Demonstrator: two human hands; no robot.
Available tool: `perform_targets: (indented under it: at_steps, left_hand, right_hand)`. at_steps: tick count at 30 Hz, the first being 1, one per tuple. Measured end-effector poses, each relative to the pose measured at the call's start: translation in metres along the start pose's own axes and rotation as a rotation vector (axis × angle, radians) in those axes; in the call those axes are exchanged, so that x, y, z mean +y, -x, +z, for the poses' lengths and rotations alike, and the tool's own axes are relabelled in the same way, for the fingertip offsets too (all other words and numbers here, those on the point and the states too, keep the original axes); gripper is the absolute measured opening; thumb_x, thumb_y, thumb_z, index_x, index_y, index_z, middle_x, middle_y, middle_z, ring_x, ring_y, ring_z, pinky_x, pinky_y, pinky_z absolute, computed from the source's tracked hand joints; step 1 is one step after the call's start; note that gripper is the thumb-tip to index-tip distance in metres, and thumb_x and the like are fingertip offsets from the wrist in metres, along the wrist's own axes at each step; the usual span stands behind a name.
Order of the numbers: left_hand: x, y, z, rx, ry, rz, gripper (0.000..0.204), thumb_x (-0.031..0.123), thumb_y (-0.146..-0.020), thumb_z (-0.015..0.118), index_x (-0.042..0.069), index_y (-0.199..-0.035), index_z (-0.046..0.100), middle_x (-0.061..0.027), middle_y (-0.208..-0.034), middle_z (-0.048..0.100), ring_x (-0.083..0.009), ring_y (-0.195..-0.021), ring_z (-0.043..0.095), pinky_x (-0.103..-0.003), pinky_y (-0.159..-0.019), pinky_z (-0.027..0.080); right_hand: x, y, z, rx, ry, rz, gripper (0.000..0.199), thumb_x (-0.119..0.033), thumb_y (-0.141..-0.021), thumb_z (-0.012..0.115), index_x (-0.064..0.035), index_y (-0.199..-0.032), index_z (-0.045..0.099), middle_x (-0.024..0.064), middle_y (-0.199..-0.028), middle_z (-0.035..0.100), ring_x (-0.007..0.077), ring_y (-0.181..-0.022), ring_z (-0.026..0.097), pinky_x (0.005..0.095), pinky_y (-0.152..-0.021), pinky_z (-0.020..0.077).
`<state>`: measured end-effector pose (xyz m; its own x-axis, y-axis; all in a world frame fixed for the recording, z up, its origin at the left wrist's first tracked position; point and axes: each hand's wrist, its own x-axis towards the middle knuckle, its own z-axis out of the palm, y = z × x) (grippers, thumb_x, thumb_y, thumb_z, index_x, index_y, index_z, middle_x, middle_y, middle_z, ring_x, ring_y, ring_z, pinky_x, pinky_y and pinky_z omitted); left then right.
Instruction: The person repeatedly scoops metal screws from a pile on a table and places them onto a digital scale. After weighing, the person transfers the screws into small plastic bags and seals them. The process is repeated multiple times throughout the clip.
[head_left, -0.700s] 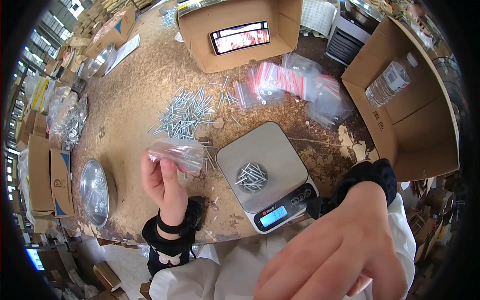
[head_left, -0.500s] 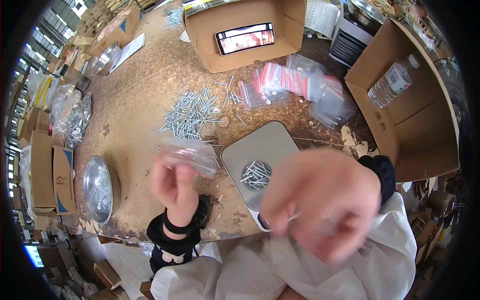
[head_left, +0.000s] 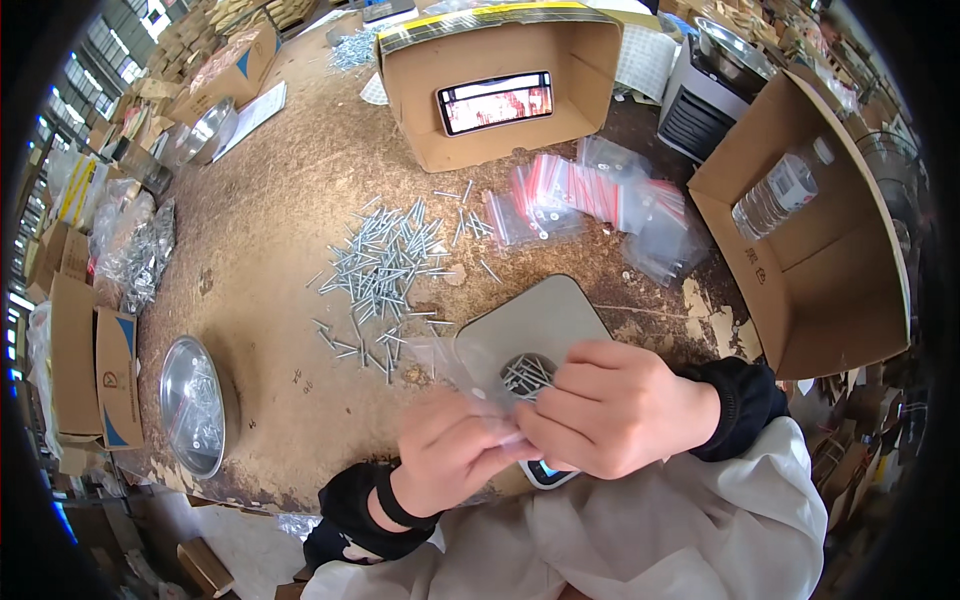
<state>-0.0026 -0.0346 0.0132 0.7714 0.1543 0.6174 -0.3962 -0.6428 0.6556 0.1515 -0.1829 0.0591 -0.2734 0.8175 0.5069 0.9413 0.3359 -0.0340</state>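
Note:
My two hands meet in front of a small scale and hold a transparent zip bag between them. Fingers of my left hand are closed on its near edge. My right hand is closed too, its fingertips pinching the same edge beside the left ones. Screws lie in a small round dish on the scale, partly behind my right hand. A loose pile of long silver screws spreads over the worktable beyond the bag.
Red-edged zip bags lie beyond the scale. A phone leans in an open carton at the back. On the right, another carton holds a water bottle. A metal bowl with small bags stands at the left.
My left hand has moved right and nearer with the bag. My right hand, blurred before, has come in beside it and now grips the bag's edge.

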Motion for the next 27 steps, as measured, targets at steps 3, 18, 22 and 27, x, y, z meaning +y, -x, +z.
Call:
perform_targets:
  at_steps: [3,18,22,27]
  left_hand:
    - [-0.003,-0.001,0.003,-0.027,-0.038,0.040,0.027,0.021,-0.070,0.085,0.009,-0.085,0.067,-0.0024,-0.075,0.065,-0.0203,-0.060,0.061,-0.032,-0.052,0.043]
    - [-0.006,0.009,0.000,0.031,0.231,-0.147,0.034,0.017,-0.069,0.090,0.007,-0.089,0.066,-0.0059,-0.080,0.065,-0.0179,-0.062,0.061,-0.030,-0.052,0.046]
    - [-0.006,0.005,0.001,0.020,0.214,-0.065,0.047,0.025,-0.065,0.092,0.010,-0.100,0.066,-0.0077,-0.094,0.065,-0.0206,-0.071,0.064,-0.031,-0.057,0.048]
    - [-0.003,0.002,0.010,0.190,-0.286,0.194,0.065,0.031,-0.067,0.089,0.017,-0.122,0.058,-0.0079,-0.112,0.059,-0.0249,-0.081,0.065,-0.040,-0.078,0.051]
  right_hand:
    - [0.002,0.001,0.000,-0.019,0.032,-0.028,0.024,-0.022,-0.066,0.069,-0.0036,-0.081,0.063,-0.0007,-0.065,0.047,0.0154,-0.056,0.050,0.0289,-0.055,0.0425]
    - [0.009,-0.011,0.013,0.302,0.148,-0.135,0.016,-0.018,-0.079,0.067,-0.0099,-0.093,0.072,0.0005,-0.101,0.069,0.0192,-0.094,0.066,0.0427,-0.090,0.0542]
    - [0.008,-0.008,0.012,0.191,0.198,-0.053,0.026,-0.026,-0.079,0.072,-0.0126,-0.101,0.075,-0.0036,-0.126,0.066,0.0193,-0.123,0.057,0.0534,-0.117,0.0274]
    - [0.007,-0.011,0.011,0.103,0.046,0.174,0.014,-0.026,-0.072,0.074,-0.0154,-0.080,0.068,0.0015,-0.138,0.059,0.0282,-0.133,0.050,0.0622,-0.119,0.0113]
